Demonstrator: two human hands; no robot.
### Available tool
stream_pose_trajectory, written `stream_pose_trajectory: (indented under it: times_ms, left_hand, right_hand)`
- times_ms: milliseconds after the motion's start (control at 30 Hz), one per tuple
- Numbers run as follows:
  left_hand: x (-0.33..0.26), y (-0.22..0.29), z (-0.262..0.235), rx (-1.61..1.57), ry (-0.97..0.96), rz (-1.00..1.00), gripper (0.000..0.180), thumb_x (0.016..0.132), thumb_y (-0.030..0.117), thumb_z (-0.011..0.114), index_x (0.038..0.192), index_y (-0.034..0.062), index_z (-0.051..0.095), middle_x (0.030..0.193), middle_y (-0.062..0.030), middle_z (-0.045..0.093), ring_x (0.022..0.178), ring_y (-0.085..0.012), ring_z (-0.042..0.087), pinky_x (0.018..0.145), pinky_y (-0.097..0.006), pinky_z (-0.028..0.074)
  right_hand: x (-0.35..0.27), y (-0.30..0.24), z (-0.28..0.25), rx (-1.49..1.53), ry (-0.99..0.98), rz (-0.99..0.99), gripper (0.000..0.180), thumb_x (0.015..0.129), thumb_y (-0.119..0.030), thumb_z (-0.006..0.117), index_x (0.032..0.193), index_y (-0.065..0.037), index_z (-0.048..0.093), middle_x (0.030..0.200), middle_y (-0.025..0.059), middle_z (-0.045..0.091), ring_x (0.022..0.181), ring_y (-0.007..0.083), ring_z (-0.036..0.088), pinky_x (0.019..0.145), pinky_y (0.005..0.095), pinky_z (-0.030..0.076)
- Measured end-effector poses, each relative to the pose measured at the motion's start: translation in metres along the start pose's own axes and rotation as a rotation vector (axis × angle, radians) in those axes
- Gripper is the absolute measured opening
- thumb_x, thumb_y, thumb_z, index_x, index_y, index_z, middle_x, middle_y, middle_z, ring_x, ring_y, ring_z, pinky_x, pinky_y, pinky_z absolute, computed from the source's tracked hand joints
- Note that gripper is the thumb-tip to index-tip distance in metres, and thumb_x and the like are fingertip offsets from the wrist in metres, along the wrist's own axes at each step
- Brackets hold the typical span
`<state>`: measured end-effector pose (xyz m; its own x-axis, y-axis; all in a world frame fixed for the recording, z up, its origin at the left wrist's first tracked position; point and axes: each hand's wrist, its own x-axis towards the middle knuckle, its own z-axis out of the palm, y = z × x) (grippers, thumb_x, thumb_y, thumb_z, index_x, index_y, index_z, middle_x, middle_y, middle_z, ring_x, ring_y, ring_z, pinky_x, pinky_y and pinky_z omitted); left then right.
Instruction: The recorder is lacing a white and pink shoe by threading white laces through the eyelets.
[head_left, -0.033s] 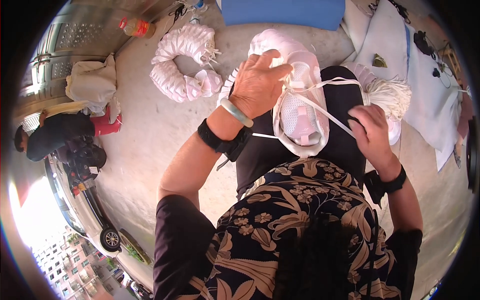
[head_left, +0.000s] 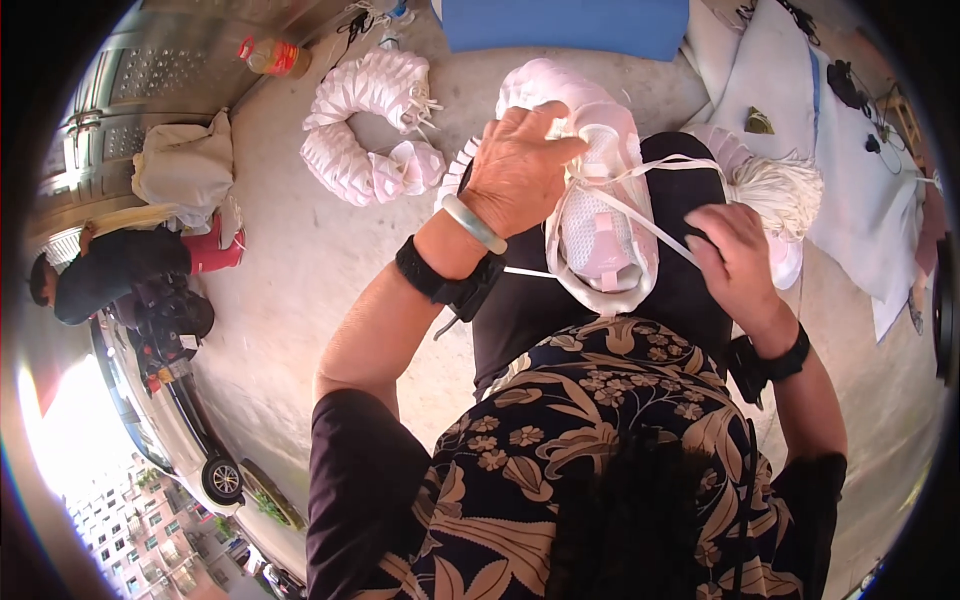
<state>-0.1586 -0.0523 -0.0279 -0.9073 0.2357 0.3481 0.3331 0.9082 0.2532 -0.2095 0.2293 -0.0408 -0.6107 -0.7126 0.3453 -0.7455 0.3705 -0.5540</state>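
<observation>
A pale pink and white sneaker (head_left: pixel 600 245) lies along my lap with its opening towards me and its tongue showing. My left hand (head_left: pixel 525 165) grips its left side, thumb reaching over by the lace holes; the other fingertips are partly hidden. A flat white shoelace (head_left: pixel 640 215) runs from the sneaker down to the right, where my right hand (head_left: pixel 738 255) has curled fingers closed on it. Another strand loops over my dark-trousered right knee (head_left: pixel 685 150). Beyond the sneaker, a row of nested pink shoe pieces (head_left: pixel 550 80) curves away.
A curved stack of pink shoe uppers (head_left: pixel 330 140) lies on the floor at far left. By my right knee is a bundle of white laces (head_left: pixel 785 195). White sheeting (head_left: pixel 770 80) covers the right side. A bottle (head_left: pixel 275 57) and a seated person (head_left: pixel 130 270) are at left.
My right hand has shifted slightly to the left and up, and the lace's end moved with it. My left hand and the sneaker stay nearly still.
</observation>
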Motion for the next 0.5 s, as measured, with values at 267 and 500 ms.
stream_pose_trajectory:
  times_ms: [267,500]
  left_hand:
    - [0.001,0.0,0.003,0.102,-0.009,0.092,0.012,0.068,0.006,0.061,0.079,0.0081,0.063,0.103,-0.0071,0.062,0.095,-0.027,0.055,0.082,-0.04,0.042]
    - [-0.01,0.015,0.014,-0.095,0.162,-0.26,0.005,0.078,0.003,0.059,0.083,0.0042,0.062,0.078,-0.0071,0.064,0.07,-0.0218,0.06,0.066,-0.032,0.047]
  right_hand:
    - [0.021,-0.009,0.016,0.117,-0.155,0.072,0.015,0.08,-0.019,0.065,0.086,-0.007,0.058,0.071,0.0043,0.06,0.068,0.0239,0.055,0.073,0.0358,0.036]
    - [0.021,-0.01,0.015,0.222,-0.199,0.055,0.012,0.079,-0.014,0.064,0.077,-0.006,0.055,0.062,0.0093,0.057,0.06,0.0282,0.055,0.068,0.0356,0.039]
